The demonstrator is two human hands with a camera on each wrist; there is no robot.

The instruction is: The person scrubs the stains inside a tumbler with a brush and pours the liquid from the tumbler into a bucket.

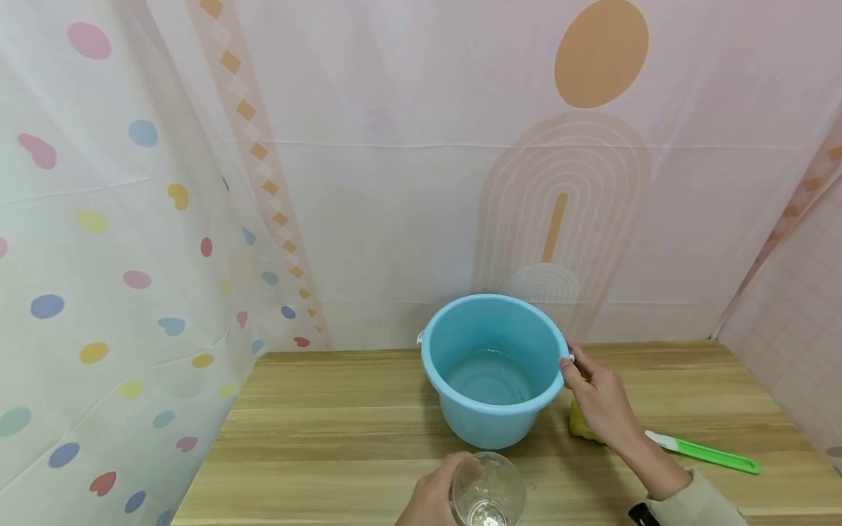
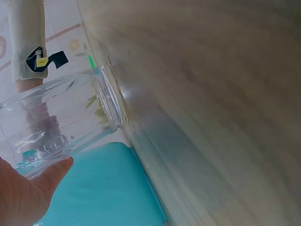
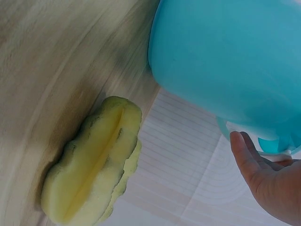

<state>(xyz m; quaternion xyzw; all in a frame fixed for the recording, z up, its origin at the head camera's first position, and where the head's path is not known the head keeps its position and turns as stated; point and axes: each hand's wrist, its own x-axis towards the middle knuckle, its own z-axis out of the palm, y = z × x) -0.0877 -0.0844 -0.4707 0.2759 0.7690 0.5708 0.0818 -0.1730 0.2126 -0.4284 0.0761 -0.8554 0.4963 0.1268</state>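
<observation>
A light blue bucket [image 1: 490,427] stands upright on the wooden table, with what looks like shallow clear water [image 1: 493,376] at its bottom. My right hand [image 1: 601,402] grips the bucket's right side at the rim, by the end of the handle. In front of the bucket, my left hand [image 1: 430,493] holds a clear glass [image 2: 61,113] around its side. The glass is upright, its base at or very close to the tabletop; whether it touches I cannot tell. Beneath my right forearm lies a sponge brush with a yellow sponge head [image 3: 94,165] and a green-and-white handle [image 1: 717,454].
The wooden table [image 1: 316,431] carries all these things. Behind it hangs a pale pink patterned curtain [image 1: 395,219], and a dotted white curtain [image 1: 131,248] closes the left side. Another curtain [image 1: 789,321] borders the right.
</observation>
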